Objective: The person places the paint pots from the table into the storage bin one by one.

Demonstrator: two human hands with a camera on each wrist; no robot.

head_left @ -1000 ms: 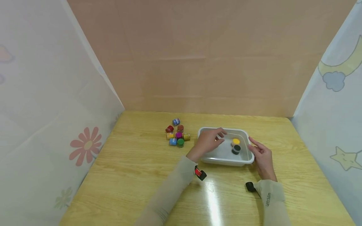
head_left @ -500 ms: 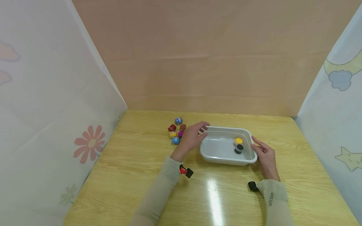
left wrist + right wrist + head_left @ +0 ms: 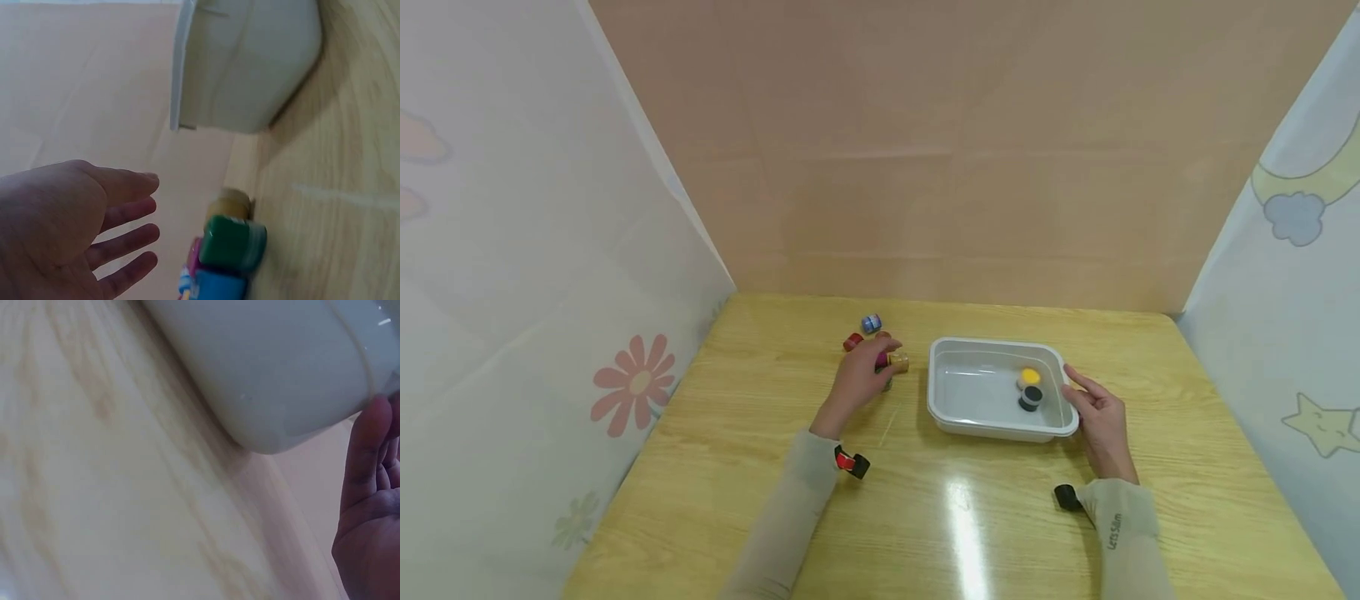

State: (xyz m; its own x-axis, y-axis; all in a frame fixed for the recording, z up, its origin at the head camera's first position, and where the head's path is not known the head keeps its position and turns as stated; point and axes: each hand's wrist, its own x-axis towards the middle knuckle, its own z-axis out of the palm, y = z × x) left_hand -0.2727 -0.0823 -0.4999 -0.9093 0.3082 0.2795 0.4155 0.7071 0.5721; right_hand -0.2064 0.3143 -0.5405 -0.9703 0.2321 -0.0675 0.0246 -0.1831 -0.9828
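Wooden tabletop (image 3: 760, 467) sits between printed curtains and a tan wall; we see the left hand (image 3: 859, 379) spread open above the small paint pots (image 3: 895, 361), holding nothing; the right hand (image 3: 1096, 417), fingers straight, touches the white tray (image 3: 970, 421).

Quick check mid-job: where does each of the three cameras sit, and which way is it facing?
Head: worn high, looks forward and down at the table; both sleeves, left hand, right hand.
Left wrist: low, looks past the open palm at the paint pots.
Right wrist: low, looks at the tray's corner; fingers show.
Shared: all show the white tray.
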